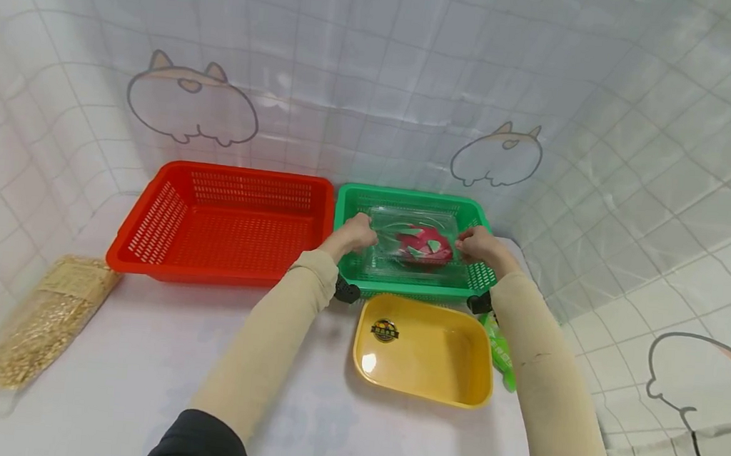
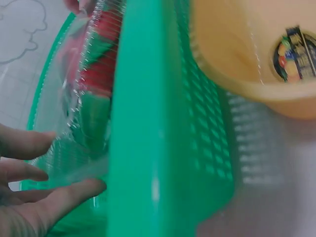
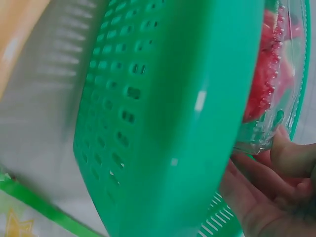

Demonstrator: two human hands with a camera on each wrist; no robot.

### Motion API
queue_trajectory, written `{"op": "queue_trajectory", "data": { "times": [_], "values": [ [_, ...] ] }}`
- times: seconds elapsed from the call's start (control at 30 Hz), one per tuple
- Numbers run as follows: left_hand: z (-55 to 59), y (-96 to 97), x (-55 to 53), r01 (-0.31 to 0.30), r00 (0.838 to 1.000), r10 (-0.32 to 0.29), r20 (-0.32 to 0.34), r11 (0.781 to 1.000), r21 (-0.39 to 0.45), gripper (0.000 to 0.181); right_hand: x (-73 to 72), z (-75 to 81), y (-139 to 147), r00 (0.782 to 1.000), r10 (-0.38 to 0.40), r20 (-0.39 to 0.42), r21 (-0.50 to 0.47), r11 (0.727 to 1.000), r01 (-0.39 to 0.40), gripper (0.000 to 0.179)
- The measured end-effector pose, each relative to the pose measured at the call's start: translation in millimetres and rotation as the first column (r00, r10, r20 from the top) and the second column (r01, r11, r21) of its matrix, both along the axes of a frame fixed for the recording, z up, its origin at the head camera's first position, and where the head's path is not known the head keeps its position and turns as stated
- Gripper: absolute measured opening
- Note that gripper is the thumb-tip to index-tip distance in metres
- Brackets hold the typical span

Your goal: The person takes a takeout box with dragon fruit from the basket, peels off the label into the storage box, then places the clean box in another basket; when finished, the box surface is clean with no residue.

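Observation:
A clear plastic container (image 1: pixel 380 247) with something pink-red inside (image 1: pixel 425 244) is in the green basket (image 1: pixel 358 197). At the container's left end is my left hand (image 1: pixel 355 234); the left wrist view shows its fingers (image 2: pixel 74 195) spread, with a small gap to the plastic. My right hand (image 1: pixel 483 246) holds the opposite end. In the right wrist view its thumb (image 3: pixel 289 155) presses the container's corner and the other fingers lie beneath, partly hidden by the basket rim. The kind of contents cannot be made out.
A larger red basket (image 1: pixel 241 247) stands left of the green one. In front is a yellow tray (image 1: pixel 433 355) with a round black sticker. A green package (image 1: pixel 502 353) lies partly under my right forearm. At the far left lies a clear bag of pale grains (image 1: pixel 42 324).

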State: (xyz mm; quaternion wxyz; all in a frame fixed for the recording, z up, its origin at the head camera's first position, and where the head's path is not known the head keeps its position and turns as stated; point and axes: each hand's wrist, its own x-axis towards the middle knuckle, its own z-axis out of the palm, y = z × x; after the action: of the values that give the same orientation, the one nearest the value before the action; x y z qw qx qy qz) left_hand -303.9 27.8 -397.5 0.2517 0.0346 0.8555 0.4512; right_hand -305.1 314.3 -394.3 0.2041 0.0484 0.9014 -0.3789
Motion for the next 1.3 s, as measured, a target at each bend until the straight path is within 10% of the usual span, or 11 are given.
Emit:
{"op": "queue_trajectory", "data": {
  "times": [0.83,1.3],
  "values": [
    [6.3,-6.0,36.0,0.193,0.955,-0.241,-0.173,0.947,-0.257,0.065,25.1,11.1,3,0.986,0.155,-0.056,0.092,0.984,-0.149,0.049],
    [3.3,-7.8,50.8,0.188,0.944,-0.251,-0.215,0.943,-0.275,0.067,33.4,7.0,0,0.977,0.177,-0.118,0.182,0.971,-0.154,0.050]
  ]
}}
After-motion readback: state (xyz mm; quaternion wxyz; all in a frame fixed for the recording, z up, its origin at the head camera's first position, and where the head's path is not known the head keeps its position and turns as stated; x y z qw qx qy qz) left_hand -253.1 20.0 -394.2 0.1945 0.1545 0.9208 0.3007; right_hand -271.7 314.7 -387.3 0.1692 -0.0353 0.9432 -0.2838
